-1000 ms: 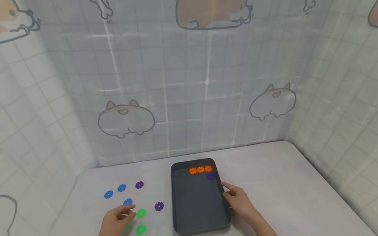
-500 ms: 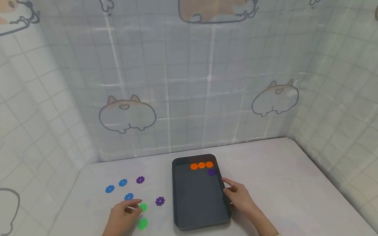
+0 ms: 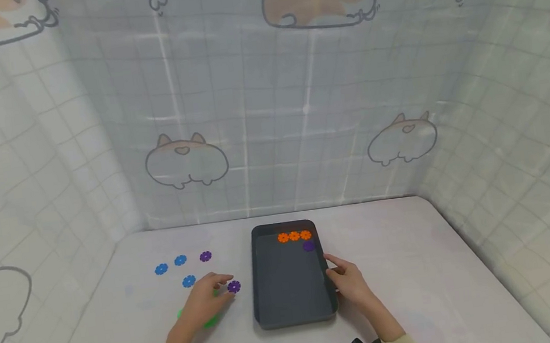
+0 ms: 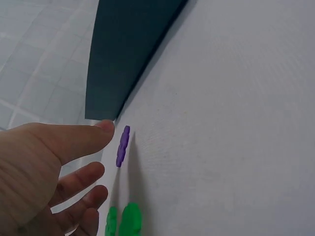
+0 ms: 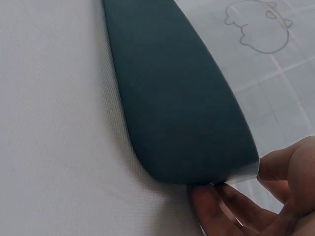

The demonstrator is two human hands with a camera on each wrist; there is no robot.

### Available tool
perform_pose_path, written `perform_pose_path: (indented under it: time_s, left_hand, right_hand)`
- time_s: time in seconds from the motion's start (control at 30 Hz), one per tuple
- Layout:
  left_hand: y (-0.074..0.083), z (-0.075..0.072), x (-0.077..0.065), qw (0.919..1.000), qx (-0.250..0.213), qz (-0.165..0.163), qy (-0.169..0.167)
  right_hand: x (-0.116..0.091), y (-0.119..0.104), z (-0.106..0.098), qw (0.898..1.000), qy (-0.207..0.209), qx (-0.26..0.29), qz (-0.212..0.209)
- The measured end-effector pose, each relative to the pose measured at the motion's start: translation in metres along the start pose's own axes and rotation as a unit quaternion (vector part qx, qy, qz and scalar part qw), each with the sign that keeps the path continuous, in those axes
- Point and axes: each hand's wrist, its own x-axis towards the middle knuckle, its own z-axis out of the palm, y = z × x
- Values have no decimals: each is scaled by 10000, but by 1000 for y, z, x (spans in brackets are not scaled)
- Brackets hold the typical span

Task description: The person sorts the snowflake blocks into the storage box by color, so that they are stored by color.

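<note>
Smooth matt tray (image 3: 293, 289), glossy wall sheeting (image 3: 265, 92)

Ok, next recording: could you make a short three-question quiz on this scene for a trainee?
1. Multiple choice: which colour are the flower-shaped discs in the row of three inside the dark grey tray? A) blue B) orange C) green
2. True or false: the right hand is at the tray's left side.
3. Count: how many purple flower-shaped discs show in the head view?

Key:
1. B, the orange flower-shaped discs.
2. False; it touches the tray's right side.
3. Three: one in the tray, two on the white table.
</note>
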Motion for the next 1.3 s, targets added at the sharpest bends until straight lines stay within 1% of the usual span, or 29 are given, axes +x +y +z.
perform_pose_path:
  time_s: [0.17,0.2,0.37,0.47,0.6,0.7,0.83,0.93,1.03,1.17,1.3]
  left_hand:
    - [3,7,5,9999,-2,-86,-101]
    - [3,8,6,9999,11,-63,-117]
    - [3,14,10,9994,244,-206,-163]
    - [5,14,13,9987,308,-371,-185]
    - [8,13,14,9986,316,-402,-95]
    - [10,13,14,9995,81,-311,32]
    - [13,15,14,9981,-490,-270,257]
    - [17,15,15,9957,-725,-345,473]
    - [25,12,17,9934,-864,-443,617]
    - [38,5,21,9881,-1243,-619,658]
    - [54,1,25,9816,-1687,-586,677]
  right_hand:
    - [-1,1,-1,10000,-24,80,-47]
    - [-2,1,-1,10000,-24,85,-46]
    - [-1,0,0,10000,-35,59,-56]
    - [-1,-1,0,9999,-18,49,-96]
    - [-2,-3,0,9999,15,94,-94]
    - [-4,-4,0,9999,14,132,-55]
    - [-5,-3,0,9999,-14,136,-53]
    - [-4,-2,-2,9999,-41,109,-59]
    - [-2,-1,-3,10000,-38,69,-57]
    - [-2,-1,-4,9999,-68,58,-59]
    - [-4,-2,-2,9998,-132,129,-101]
